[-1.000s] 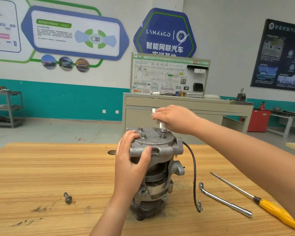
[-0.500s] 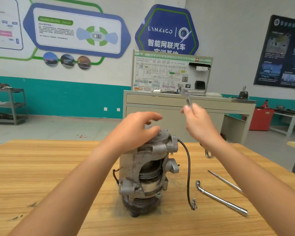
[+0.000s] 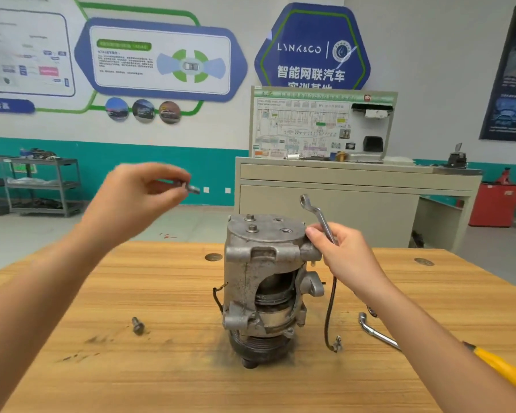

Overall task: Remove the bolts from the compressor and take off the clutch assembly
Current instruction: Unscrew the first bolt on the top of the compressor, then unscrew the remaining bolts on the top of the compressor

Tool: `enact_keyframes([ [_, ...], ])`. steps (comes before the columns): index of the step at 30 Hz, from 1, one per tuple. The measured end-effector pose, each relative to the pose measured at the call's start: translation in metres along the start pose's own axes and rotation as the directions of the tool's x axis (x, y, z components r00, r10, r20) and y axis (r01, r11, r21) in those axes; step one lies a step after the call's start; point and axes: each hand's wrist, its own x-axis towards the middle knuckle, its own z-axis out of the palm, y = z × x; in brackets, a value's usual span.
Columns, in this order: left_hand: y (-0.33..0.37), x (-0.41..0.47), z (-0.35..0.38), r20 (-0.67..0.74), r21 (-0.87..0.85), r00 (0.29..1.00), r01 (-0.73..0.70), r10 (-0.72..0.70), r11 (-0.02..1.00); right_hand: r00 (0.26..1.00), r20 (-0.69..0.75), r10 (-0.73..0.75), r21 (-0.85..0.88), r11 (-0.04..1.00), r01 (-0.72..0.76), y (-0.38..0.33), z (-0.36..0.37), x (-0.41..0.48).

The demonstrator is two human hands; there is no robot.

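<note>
The thumb and forefinger of the left hand point(image 3: 131, 201) pinch a small bolt point(image 3: 189, 187), held up in the air to the left of the compressor point(image 3: 259, 281); motion blur smears both, so the bolt's thread cannot be made out. The right hand point(image 3: 349, 260) curls round the shank of a ring spanner point(image 3: 315, 214). The ring end points up and its lower end is hidden in the fist, while the thumb presses on the right edge of the compressor's top cover. The compressor stands upright mid-table on the wooden table point(image 3: 102, 293), with its clutch pulley point(image 3: 259, 345) underneath, dark and partly in shadow. Two seated bolts point(image 3: 252, 228) sit on the cover's left part, beside two open holes point(image 3: 286, 231). A loose bolt point(image 3: 137, 324) lies on the table to the near left. A black wire point(image 3: 329, 314) hangs on the right, and beyond it an L-shaped socket wrench point(image 3: 376, 330) and a yellow-handled screwdriver point(image 3: 504, 368) are each partly covered by the right forearm. Half a second ago the left hand lay on the cover and the right held the spanner high; now the left has swung away with the bolt and the right has dropped to the cover's edge. A blue wall sign point(image 3: 310, 49) reads "LYNK&CO" above "智能网联汽车"; the print on the other boards is too small to read
</note>
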Motion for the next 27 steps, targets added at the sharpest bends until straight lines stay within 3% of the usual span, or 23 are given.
enact_keyframes([
  [6,-0.124,-0.131,-0.022,0.012,0.292,0.907,0.4,-0.421,0.869,0.996,-0.051,-0.075,-0.109,0.992,0.069,-0.002,0.008,-0.005],
  [9,-0.157,-0.153,0.0,0.07,0.36,0.851,0.465,-0.521,0.809,0.993,-0.073,-0.093,-0.115,0.99,0.084,-0.002,0.008,-0.007],
  [14,-0.171,-0.144,0.038,0.093,0.507,0.866,0.383,-0.491,0.772,0.993,-0.076,-0.095,-0.103,0.991,0.087,0.001,0.007,-0.008],
  [20,-0.167,-0.142,0.036,0.12,0.458,0.841,0.425,-0.528,0.781,0.992,-0.065,-0.11,-0.122,0.987,0.102,0.005,0.007,-0.006],
  [27,-0.159,-0.15,0.037,0.16,0.468,0.851,0.38,-0.5,0.798,0.987,-0.086,-0.137,-0.121,0.985,0.126,0.007,0.01,-0.007],
])
